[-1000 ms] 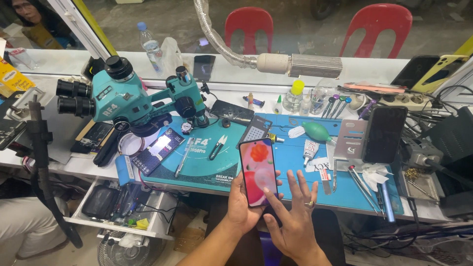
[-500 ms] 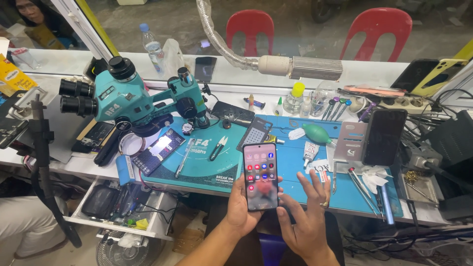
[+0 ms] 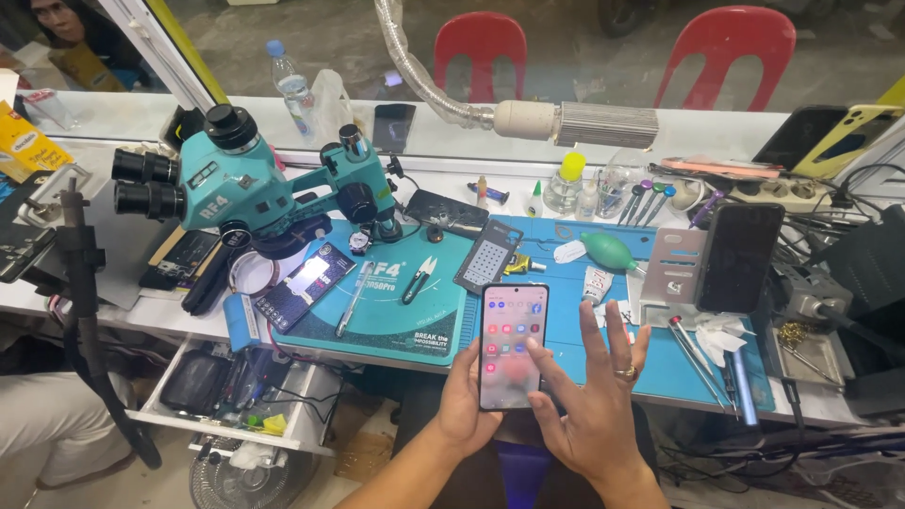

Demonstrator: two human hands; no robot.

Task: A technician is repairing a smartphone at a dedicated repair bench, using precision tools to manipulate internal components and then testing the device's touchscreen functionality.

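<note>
My right hand (image 3: 599,415) is spread wide, gripping nothing, with only the thumb tip on the lit screen of the smartphone (image 3: 512,345). My left hand (image 3: 464,405) cups that phone from below and behind, fingers curled round its left edge, holding it upright just in front of the bench edge. I judge the hold shallow: a firm press of the thumb could tip the phone out of the palm toward the floor. Just beyond lie the teal work mat (image 3: 396,311), tweezers (image 3: 418,280) and the stereo microscope (image 3: 255,184); a forward slip would knock the loose tools.
</note>
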